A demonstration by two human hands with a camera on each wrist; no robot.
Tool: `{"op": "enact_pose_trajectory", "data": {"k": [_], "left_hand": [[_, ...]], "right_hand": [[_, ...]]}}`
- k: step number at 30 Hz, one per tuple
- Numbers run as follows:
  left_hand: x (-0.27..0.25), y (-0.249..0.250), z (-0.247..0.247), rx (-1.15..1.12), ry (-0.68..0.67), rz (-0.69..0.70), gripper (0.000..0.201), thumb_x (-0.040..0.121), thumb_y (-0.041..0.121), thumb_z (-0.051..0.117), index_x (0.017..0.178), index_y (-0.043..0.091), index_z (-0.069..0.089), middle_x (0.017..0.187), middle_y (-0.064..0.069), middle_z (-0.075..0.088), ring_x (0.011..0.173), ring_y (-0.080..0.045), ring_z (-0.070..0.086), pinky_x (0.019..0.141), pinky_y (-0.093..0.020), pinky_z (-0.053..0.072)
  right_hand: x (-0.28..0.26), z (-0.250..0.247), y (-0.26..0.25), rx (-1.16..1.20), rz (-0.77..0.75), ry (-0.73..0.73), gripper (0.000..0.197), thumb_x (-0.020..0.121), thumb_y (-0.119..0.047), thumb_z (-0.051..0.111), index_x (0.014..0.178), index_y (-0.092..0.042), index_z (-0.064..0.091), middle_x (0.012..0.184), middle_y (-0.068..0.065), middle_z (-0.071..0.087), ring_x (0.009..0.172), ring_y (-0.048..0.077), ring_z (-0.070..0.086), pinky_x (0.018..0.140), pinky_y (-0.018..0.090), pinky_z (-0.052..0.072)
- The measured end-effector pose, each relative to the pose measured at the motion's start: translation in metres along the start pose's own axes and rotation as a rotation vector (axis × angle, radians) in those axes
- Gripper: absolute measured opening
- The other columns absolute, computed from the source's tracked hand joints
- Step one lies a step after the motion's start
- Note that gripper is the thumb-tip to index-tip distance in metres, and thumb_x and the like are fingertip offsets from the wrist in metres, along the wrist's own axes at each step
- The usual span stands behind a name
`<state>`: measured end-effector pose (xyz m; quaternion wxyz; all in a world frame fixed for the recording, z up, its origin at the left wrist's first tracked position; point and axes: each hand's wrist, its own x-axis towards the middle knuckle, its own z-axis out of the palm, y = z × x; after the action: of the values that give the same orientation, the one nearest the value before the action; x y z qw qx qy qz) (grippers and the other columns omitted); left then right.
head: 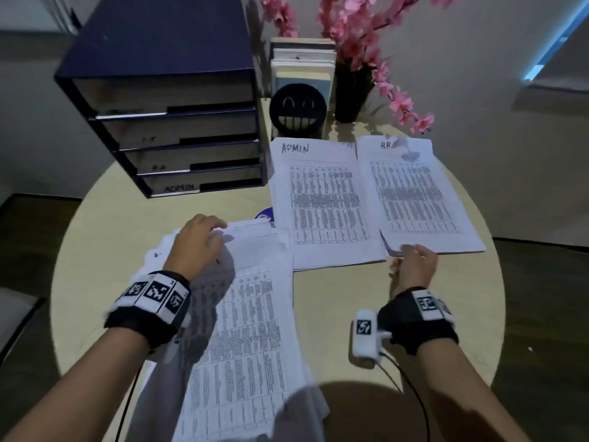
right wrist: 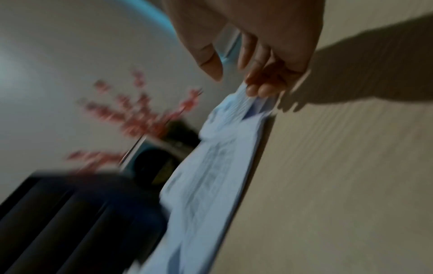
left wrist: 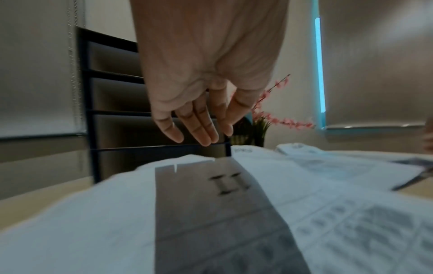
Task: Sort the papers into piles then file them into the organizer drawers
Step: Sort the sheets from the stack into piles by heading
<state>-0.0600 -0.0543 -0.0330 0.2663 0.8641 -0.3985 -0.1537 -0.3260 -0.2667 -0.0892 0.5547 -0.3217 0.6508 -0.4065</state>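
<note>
A dark blue organizer (head: 165, 122) (left wrist: 117, 129) with several drawers, the lowest marked ADMIN, stands at the table's back left. Two sorted piles lie to its right: the ADMIN pile (head: 322, 202) and the HR pile (head: 414, 193) (right wrist: 211, 176). A loose unsorted stack (head: 248, 314) (left wrist: 211, 213) lies in front of me. My left hand (head: 204, 237) (left wrist: 199, 120) hovers over the stack's far edge with straight fingers, holding nothing. My right hand (head: 414, 263) (right wrist: 255, 81) is at the HR pile's near left corner. Its fingertips touch the raised corner and the thumb stands apart.
Behind the piles stand a black smiling-face bookend (head: 298, 111), a row of books (head: 302, 65) and a dark vase of pink flowers (head: 353, 90). The round table (head: 462, 314) is bare at the near right. A cable (head: 411, 393) trails from my right wrist.
</note>
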Motion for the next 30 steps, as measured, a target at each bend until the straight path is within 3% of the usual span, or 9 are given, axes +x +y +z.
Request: {"op": "enact_pose_trajectory", "data": {"k": [4,8,11,15,18,20,23,26,30], "left_hand": [[-0.024,-0.044,-0.017,0.13,0.009,-0.126,0.021,0.088,0.009,0.049,0.102,0.006,0.065,0.104,-0.02,0.061,0.101,-0.037,0.057,0.086,-0.044,0.046],[-0.052,-0.054,-0.019,0.138,-0.101,-0.042,0.033,0.084,0.038,0.044,0.098,0.018,0.066,0.111,-0.007,0.064,0.106,-0.028,0.057,0.088,-0.04,0.043],[-0.07,-0.057,-0.017,0.08,-0.197,0.04,0.056,0.067,0.058,0.03,0.104,0.027,0.059,0.11,0.0,0.062,0.102,-0.022,0.053,0.096,-0.04,0.035],[-0.086,-0.07,-0.021,-0.119,-0.184,-0.012,0.029,0.077,0.027,0.055,0.105,0.031,0.048,0.08,-0.008,0.06,0.075,-0.02,0.055,0.074,-0.03,0.043],[-0.089,-0.079,-0.021,-0.254,-0.152,-0.131,0.03,0.085,0.015,0.061,0.06,0.024,0.047,0.048,0.007,0.035,0.047,-0.005,0.034,0.053,-0.023,0.026],[-0.091,-0.079,-0.02,-0.415,-0.146,-0.216,0.045,0.09,0.029,0.055,0.046,0.022,0.049,0.044,0.008,0.047,0.047,-0.001,0.045,0.055,-0.02,0.032],[-0.081,-0.078,-0.017,-0.513,0.02,-0.27,0.046,0.092,0.042,0.045,0.077,0.005,0.066,0.084,-0.01,0.069,0.082,-0.023,0.062,0.076,-0.027,0.045],[-0.06,-0.079,-0.016,-0.11,-0.011,-0.125,0.05,0.085,0.047,0.052,0.122,0.013,0.053,0.129,-0.009,0.052,0.12,-0.029,0.044,0.1,-0.042,0.037],[-0.038,-0.078,-0.012,0.278,-0.154,-0.079,0.048,0.086,0.033,0.057,0.13,0.016,0.044,0.135,-0.008,0.043,0.126,-0.028,0.037,0.1,-0.04,0.031]], "right_hand": [[-0.095,0.059,0.027,-0.27,-0.237,-0.465,0.023,0.079,-0.006,0.052,0.075,-0.029,0.056,0.085,0.006,0.059,0.066,0.018,0.052,0.06,0.03,0.042],[-0.167,0.096,0.053,-0.728,-0.662,-0.891,0.039,0.086,-0.007,0.052,0.122,-0.022,0.05,0.129,0.004,0.049,0.109,0.02,0.053,0.091,0.037,0.044],[-0.185,0.112,0.062,-1.274,-1.038,-0.919,0.057,0.088,-0.011,0.05,0.14,-0.026,0.031,0.149,-0.002,0.03,0.138,0.018,0.025,0.112,0.049,0.017],[-0.185,0.114,0.069,-1.487,-1.094,-0.892,0.039,0.092,-0.01,0.044,0.128,-0.022,0.045,0.133,0.001,0.048,0.132,0.02,0.033,0.112,0.053,0.009],[-0.175,0.1,0.072,-1.496,-1.167,-0.904,0.031,0.093,-0.013,0.043,0.122,-0.019,0.052,0.127,0.001,0.052,0.13,0.019,0.036,0.111,0.054,0.008],[-0.175,0.091,0.072,-1.45,-1.23,-0.954,0.023,0.089,-0.013,0.051,0.11,-0.015,0.061,0.118,0.002,0.059,0.128,0.019,0.041,0.11,0.058,0.007],[-0.179,0.085,0.07,-1.334,-1.46,-0.905,0.017,0.061,-0.013,0.081,0.073,-0.017,0.069,0.085,-0.002,0.07,0.102,0.022,0.065,0.092,0.075,0.029],[-0.185,0.085,0.067,-1.312,-1.555,-0.906,0.03,0.042,-0.019,0.09,0.06,-0.023,0.066,0.08,-0.005,0.071,0.086,0.018,0.07,0.078,0.069,0.041],[-0.19,0.09,0.065,-1.314,-1.52,-0.902,0.03,0.043,-0.017,0.091,0.058,-0.02,0.065,0.094,0.004,0.072,0.091,0.022,0.07,0.076,0.067,0.044]]}}
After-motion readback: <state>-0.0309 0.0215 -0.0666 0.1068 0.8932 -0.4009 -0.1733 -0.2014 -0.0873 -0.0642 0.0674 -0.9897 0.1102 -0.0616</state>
